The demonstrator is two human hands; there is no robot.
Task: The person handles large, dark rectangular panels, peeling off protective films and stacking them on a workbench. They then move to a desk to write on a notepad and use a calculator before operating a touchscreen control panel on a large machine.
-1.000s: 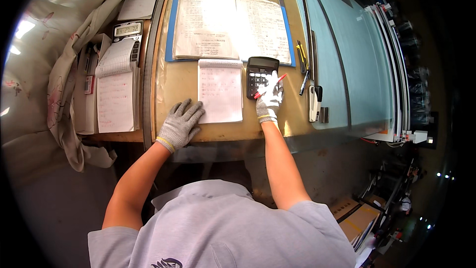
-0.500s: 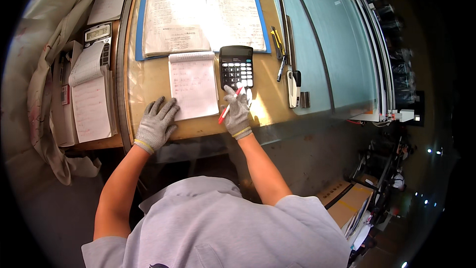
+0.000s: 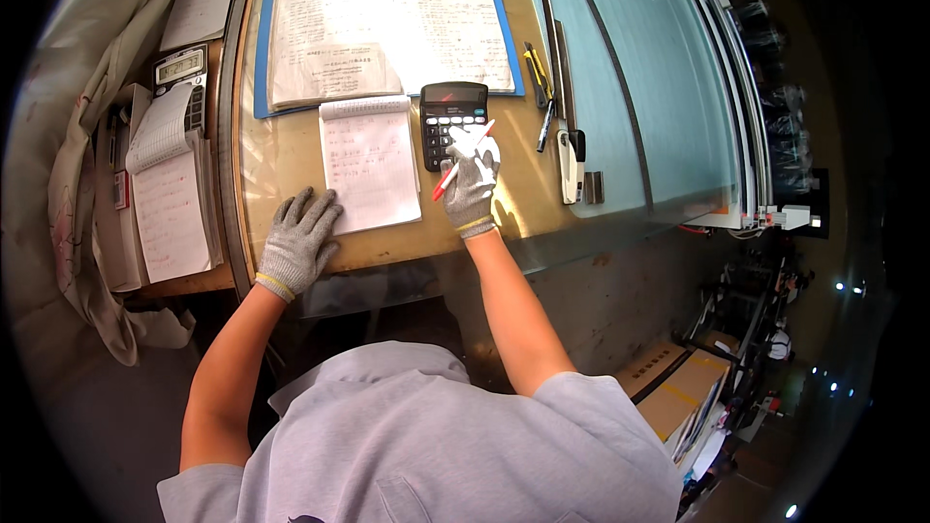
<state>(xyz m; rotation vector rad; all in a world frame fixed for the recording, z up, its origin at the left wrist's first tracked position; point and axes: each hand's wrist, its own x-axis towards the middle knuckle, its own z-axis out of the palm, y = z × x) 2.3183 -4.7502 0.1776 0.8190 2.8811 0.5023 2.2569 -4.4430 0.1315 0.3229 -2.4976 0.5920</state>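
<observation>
Evidently the right hand (image 3: 472, 184), half curled round a pen (image 3: 446, 180), is over the lower keys (image 3: 434, 148) of the calculator (image 3: 426, 116), just right of the pad (image 3: 373, 179); whether a fingertip presses one, I cannot tell. Good keying here seems to want one finger straight down, with the pen tilted clear of the keys and display (image 3: 470, 94). The left hand (image 3: 294, 240), spread flat and gripping nothing, rests on the table (image 3: 281, 155) by the pad's lower left edge, well placed to steady it
</observation>
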